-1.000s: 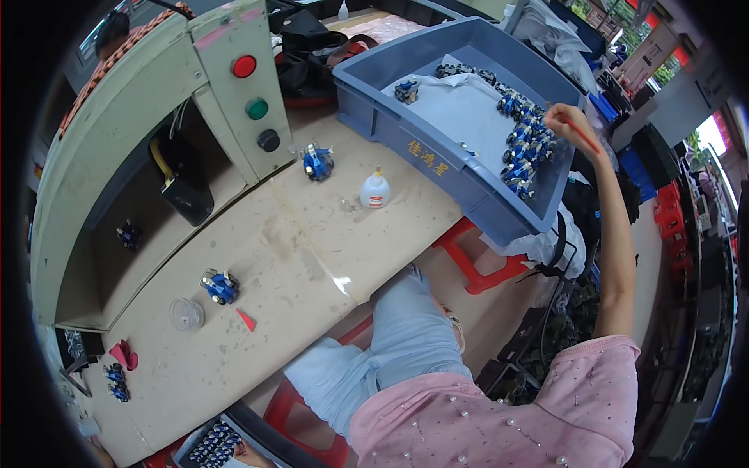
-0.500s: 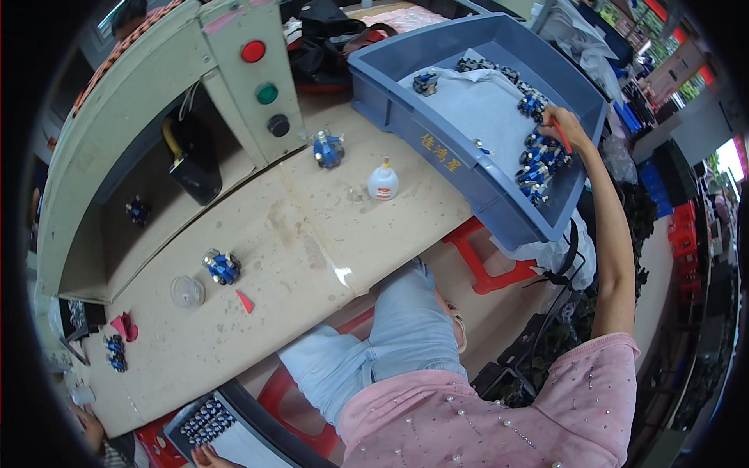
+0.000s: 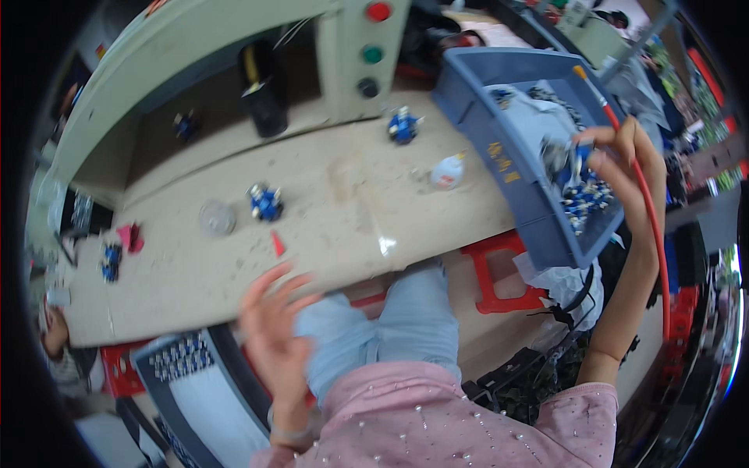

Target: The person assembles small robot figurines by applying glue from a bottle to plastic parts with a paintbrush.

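Pinched between right fingers [image 3: 616, 175]: blurred blue-and-grey toy vehicle [image 3: 556, 160], over blue-grey bin [image 3: 538, 207]. Held crosswise in same hand: red-handled brush [image 3: 649, 207]. Spread loose and empty, near counter [image 3: 328, 226] edge: left fingers [image 3: 261, 292]. Farther out, on counter: white bottle [image 3: 447, 172], transparent cup [image 3: 217, 218].

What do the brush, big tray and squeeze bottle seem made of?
Brush: smooth, evenly red handle, painted wood or plastic; blur hides which.
Big tray: likely moulded plastic, fairly matte, its thick walls evenly blue-grey.
Squeeze bottle: probably smooth plastic, given its rounded pale body and yellowish tip.
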`<state>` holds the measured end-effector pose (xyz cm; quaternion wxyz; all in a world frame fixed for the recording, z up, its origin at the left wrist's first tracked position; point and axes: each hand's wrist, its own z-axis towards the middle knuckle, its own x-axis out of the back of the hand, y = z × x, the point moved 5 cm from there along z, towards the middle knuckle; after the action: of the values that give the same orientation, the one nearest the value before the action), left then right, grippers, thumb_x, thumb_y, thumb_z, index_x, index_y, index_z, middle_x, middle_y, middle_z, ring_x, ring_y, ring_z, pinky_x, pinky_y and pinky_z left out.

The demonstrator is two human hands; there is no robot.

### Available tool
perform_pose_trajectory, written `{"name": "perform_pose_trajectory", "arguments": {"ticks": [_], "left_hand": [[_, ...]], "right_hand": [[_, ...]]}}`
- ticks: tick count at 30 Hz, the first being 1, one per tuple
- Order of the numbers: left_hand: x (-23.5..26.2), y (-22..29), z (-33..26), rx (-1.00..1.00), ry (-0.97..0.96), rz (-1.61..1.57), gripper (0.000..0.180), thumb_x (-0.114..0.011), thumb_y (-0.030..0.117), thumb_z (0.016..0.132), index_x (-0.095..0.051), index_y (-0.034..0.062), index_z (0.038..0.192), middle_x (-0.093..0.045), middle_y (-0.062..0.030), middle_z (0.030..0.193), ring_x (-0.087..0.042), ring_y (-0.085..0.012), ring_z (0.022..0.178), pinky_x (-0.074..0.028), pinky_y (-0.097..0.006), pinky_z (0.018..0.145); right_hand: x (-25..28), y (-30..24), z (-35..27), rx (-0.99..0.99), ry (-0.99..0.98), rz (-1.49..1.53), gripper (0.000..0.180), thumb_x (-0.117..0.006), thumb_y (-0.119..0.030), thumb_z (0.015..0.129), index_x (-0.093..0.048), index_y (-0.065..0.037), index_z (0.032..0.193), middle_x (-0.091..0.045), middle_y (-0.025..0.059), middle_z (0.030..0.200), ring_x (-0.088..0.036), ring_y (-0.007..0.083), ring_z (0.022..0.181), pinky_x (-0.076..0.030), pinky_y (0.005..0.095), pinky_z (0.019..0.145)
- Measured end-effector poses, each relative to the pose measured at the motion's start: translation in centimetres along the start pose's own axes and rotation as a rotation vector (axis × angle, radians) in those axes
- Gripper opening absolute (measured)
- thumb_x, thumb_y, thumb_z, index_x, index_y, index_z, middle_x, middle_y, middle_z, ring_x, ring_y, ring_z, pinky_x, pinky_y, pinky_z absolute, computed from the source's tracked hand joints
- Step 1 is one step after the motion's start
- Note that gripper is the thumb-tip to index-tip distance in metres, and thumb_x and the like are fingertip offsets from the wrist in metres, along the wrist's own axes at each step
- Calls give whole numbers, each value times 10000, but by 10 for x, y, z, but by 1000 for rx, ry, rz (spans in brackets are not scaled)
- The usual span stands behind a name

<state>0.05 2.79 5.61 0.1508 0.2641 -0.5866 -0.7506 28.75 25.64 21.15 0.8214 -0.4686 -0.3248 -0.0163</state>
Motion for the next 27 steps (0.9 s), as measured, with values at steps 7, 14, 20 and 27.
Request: {"name": "perform_pose_trajectory", "arguments": {"ticks": [7, 14, 20, 27], "left_hand": [[-53, -39, 4, 241, -477, -168, 675, -648, 20, 826, -294, -1, 1400, -470, -141, 1283, -531, -188, 1134, -488, -300, 892], [13, -70, -7, 316, -221, -354, 527, -590, 151, 926, -342, -25, 1355, -544, -114, 1229, -597, -183, 1052, -504, -289, 848], [42, -78, -6, 256, -100, -320, 517, -591, 133, 924, -349, -42, 1346, -553, -106, 1174, -596, -175, 1026, -513, -283, 827], [41, -90, -1, 333, -87, -238, 551, -621, 112, 906, -342, -33, 1359, -568, -87, 1110, -569, -116, 952, -504, -262, 780]], "right_hand": [[-193, -37, -19, 27, -601, 106, 214, -618, 51, 772, -421, -31, 777, -607, 84, 759, -618, 152, 761, -440, 262, 609], [-246, 3, -9, -92, -305, 535, 308, -429, -184, 985, -536, 54, 1150, -661, 145, 806, -585, 156, 751, -452, 279, 761], [-270, -19, -39, 97, -100, 404, 558, -489, -454, 946, -656, 78, 959, -630, 121, 767, -576, 160, 713, -438, 266, 652], [-289, -22, -45, 192, -182, 342, 483, -575, -414, 902, -671, 57, 940, -637, 127, 771, -599, 184, 672, -442, 251, 607]]}}
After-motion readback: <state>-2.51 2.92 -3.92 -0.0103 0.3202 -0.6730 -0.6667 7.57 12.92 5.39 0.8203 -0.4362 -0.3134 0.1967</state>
